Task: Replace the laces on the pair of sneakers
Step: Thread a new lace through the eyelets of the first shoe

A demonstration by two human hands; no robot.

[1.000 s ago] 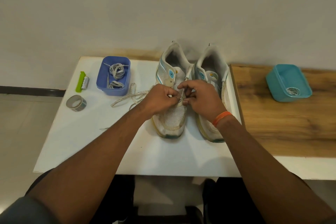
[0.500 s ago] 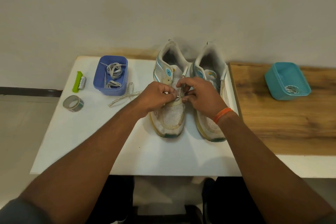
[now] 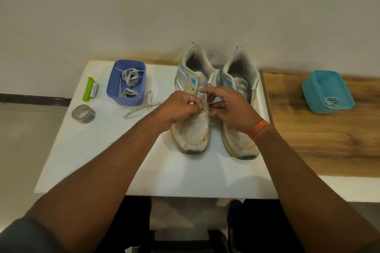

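Sneakers, paired and parallel on the white tabletop [image 3: 98,156], toes toward the person and heels toward the wall. The left sneaker [image 3: 193,129] is the one being worked; the right sneaker [image 3: 240,139] stands just beside it, its eyelets apparently bare.

Left hand [image 3: 178,109]: fingers curled, pinching something pale, apparently a lace end, at the left row of eyelets over the tongue. Right hand [image 3: 228,109]: fingers curled, thumb and forefinger pinching a thin strand at the right row of eyelets. Both hands meet over the midline of the left sneaker, fingertips nearly touching.

Lace [image 3: 144,107]: its free length trails from under the left hand leftward across the tabletop, its loose end lying near the blue tub [image 3: 131,99], which holds further coiled laces.

Key relation: the sneaker's long axis runs away from the person, and the eyelet rows lie along it; the free lace departs crosswise, to the left. By this judgement, the left hand is the nearer to the slack and better placed to feed it, while the right hand steadies or draws at the opposite eyelet. Whether the lace is entering or leaving cannot be told.
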